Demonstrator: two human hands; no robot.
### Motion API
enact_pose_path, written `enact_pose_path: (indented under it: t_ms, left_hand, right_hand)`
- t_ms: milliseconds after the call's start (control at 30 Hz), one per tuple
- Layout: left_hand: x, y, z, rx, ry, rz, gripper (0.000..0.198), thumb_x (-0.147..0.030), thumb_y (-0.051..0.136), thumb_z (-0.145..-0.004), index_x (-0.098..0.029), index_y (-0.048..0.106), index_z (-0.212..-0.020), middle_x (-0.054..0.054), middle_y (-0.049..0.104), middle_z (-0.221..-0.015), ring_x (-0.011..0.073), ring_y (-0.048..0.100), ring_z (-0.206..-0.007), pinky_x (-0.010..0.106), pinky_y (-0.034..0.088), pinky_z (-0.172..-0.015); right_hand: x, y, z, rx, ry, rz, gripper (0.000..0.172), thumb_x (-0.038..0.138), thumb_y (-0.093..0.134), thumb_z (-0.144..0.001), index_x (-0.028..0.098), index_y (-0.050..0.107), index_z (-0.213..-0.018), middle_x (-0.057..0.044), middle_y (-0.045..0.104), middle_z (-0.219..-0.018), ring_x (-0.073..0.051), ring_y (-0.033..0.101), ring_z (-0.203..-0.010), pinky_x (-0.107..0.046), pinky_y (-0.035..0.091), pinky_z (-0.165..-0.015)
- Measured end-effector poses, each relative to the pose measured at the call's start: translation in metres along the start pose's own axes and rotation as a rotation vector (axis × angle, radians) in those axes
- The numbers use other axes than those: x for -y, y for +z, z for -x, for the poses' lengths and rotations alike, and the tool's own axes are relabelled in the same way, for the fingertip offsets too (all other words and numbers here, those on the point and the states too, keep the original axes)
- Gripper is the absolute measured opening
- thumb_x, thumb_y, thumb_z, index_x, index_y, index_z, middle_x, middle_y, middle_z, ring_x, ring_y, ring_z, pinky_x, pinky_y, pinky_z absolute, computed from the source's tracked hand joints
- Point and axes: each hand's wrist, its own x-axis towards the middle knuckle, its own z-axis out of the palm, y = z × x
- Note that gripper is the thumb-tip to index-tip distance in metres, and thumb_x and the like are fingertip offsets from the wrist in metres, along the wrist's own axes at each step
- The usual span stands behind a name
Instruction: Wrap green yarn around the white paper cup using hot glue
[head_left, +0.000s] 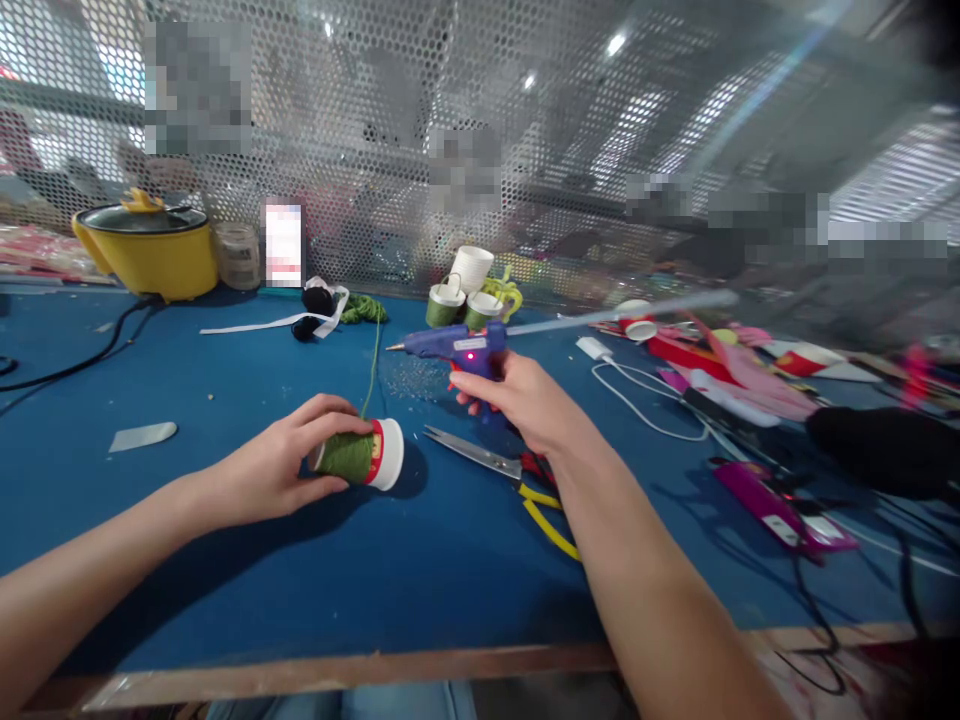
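Observation:
On its side above the blue table lies a paper cup wrapped partly in green yarn, a red band and white rim showing at its right end. My left hand is closed around it from the left. A green yarn strand runs from the cup back to a yarn bundle. My right hand grips a blue hot glue gun, its nozzle pointing left and a long glue stick sticking out behind. Scissors with yellow handles lie beneath the right hand, partly covered by it.
Green-wrapped cups stand at the back by a perforated metal screen. A yellow electric pot, a jar and a lit phone are back left. On the right lie a purple power strip, cables and coloured scraps.

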Motion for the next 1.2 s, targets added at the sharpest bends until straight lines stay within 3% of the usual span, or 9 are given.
enact_pose_path:
  t_ms: [167,267,500,1200]
  left_hand:
    - [0.001,-0.003,-0.001,-0.004,-0.015,0.005,0.040,-0.017,0.057,-0.080,-0.022,0.044,-0.117,0.009,0.046,-0.121,0.0218,0.051,-0.108,0.034,0.044,-0.092]
    - [0.000,-0.004,-0.002,-0.003,-0.019,0.005,0.040,-0.017,0.057,-0.080,-0.022,0.044,-0.117,0.009,0.048,-0.120,0.0215,0.052,-0.108,0.034,0.045,-0.092]
    - [0.004,-0.002,-0.001,-0.036,-0.009,-0.009,0.040,-0.018,0.058,-0.079,-0.020,0.043,-0.116,0.009,0.049,-0.118,0.0210,0.051,-0.108,0.034,0.044,-0.092]
    - [0.007,0.000,0.000,-0.059,0.006,-0.024,0.040,-0.018,0.059,-0.078,-0.019,0.045,-0.115,0.010,0.050,-0.118,0.0220,0.052,-0.109,0.034,0.045,-0.092]
  right_hand:
    - [0.007,0.003,0.021,0.160,-0.028,-0.084,0.016,0.025,0.062,-0.071,0.014,0.059,-0.083,-0.001,0.060,-0.060,-0.010,0.052,-0.047,-0.023,0.043,-0.043]
    - [0.009,0.002,0.029,0.191,0.007,0.005,0.012,0.027,0.060,-0.073,0.015,0.060,-0.075,0.001,0.056,-0.050,-0.009,0.049,-0.041,-0.022,0.041,-0.040]
    - [0.017,0.001,0.037,0.288,0.076,0.221,0.026,0.038,0.059,-0.076,0.016,0.057,-0.063,0.003,0.053,-0.044,-0.007,0.046,-0.035,-0.020,0.038,-0.038]
    - [0.023,0.006,0.040,0.309,0.114,0.260,0.024,0.035,0.057,-0.077,0.015,0.055,-0.064,0.004,0.050,-0.043,-0.006,0.045,-0.036,-0.017,0.039,-0.039]
